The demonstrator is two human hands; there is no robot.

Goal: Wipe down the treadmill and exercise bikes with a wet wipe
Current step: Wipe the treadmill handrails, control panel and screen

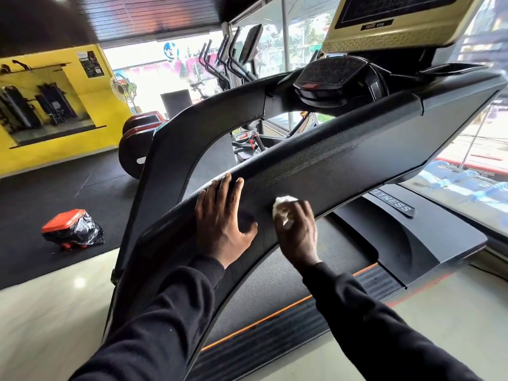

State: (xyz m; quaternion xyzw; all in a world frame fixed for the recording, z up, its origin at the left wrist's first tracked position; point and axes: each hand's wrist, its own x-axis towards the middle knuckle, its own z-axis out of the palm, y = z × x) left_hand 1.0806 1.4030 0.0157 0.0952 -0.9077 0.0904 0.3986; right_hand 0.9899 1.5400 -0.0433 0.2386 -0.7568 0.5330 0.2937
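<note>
Treadmill (343, 149) side rail fills the head view; the right hand (298, 229) holds a bunched wet wipe (283, 206) in curled fingers, pressed on the rail near its lower edge, while the left hand (222, 215) lies flat with straight fingers on the rail's upper edge, probably for support

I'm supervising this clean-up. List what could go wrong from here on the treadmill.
1. The wet wipe is balled up small in the right hand, so it may cover little of the broad side rail and leave patches unwiped.
2. The left hand lies flat on the rail, so it may smudge areas meant to be clean.
</note>
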